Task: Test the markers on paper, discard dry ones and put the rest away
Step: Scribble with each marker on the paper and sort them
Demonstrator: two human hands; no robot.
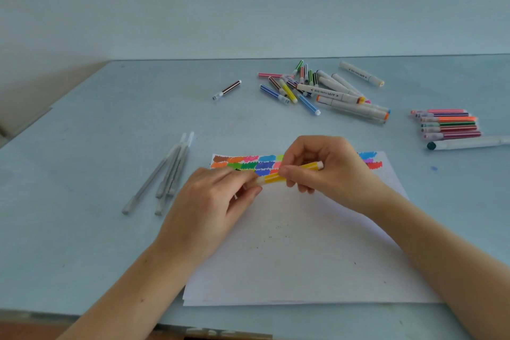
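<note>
Your left grip (220,196) pinches the yellow marker's (278,177) cap end; your right grip (320,165) grasps its barrel, just above the paper (289,257).

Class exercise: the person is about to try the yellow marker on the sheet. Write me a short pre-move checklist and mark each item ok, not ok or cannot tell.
1. Yellow marker held by both hands: ok; left hand at the cap end, right hand round the barrel.
2. Cap off: cannot tell.
3. Blank space on the paper: ok.
4. Colour swatches kept to the top edge: ok.
5. Marker over the paper: ok.
6. Ink flows: cannot tell.
</note>
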